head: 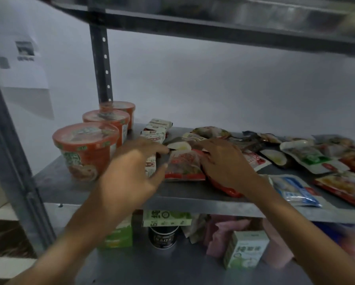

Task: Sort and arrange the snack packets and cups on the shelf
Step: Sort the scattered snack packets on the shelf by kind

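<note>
Grey metal shelving against a plain white wall, pretty dim, and the middle shelf point(74, 183) is where I'm working. Three orange noodle cups point(86, 150) are already lined up along the left side, front to back, so I'd say the cups are sorted and I'm now on the packets.

My right hand point(227, 163) is lying on a red snack packet point(183, 164) near the front edge of the shelf, fingers curled down over its right side. My left hand point(131, 173) is just in front of it, fingers spread and relaxed, not holding anything, with the fingertips close to the packet's left edge. It's blurry, so I can't tell if they're actually touching.

The other packets are in a loose scatter running off to the right: a white-and-red sachet pile point(157, 128) behind my hands, a blue-and-white packet point(295, 191) at the front and a green-labelled pouch point(308, 157) further back.

Next move, I reckon, is to square the red packet up and start grouping matching ones beside it, which needs both hands to hold the slippery film.

Labels are mostly too smeared to read. On the shelf below, a dark cup point(163, 236) seems to show "12", and the green-and-white carton point(245, 248) has print I can't make out.
</note>
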